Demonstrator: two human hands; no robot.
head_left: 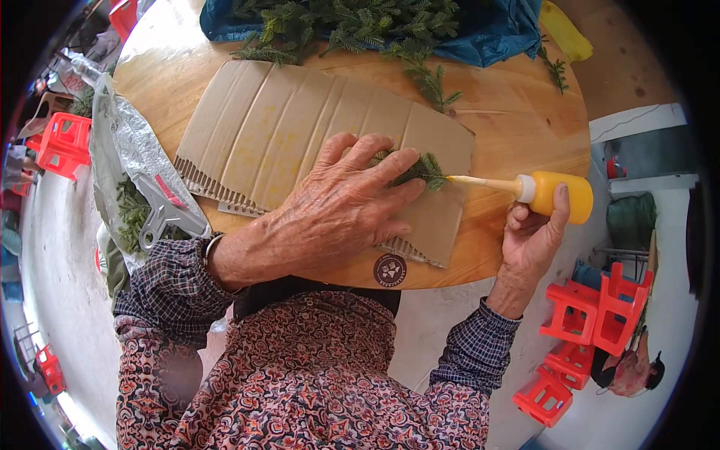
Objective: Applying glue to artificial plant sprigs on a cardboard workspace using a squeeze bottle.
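A flat piece of corrugated cardboard lies on the round wooden table, its near left edge torn and ridged. Over it is my left hand, its fingers curved around a short green fir sprig and holding it against the cardboard. The hand hides most of the sprig. My right hand grips a yellow squeeze bottle, tilted sideways, with a white collar and a long thin nozzle. The nozzle tip points left and reaches the sprig's outer end; whether it touches cannot be made out. Yellowish smears mark the cardboard.
Fir branches pile on a blue plastic sheet at the table's far side. A clear bag with greenery and a grey plastic piece are at the left. Red stools stand on the floor, near a person.
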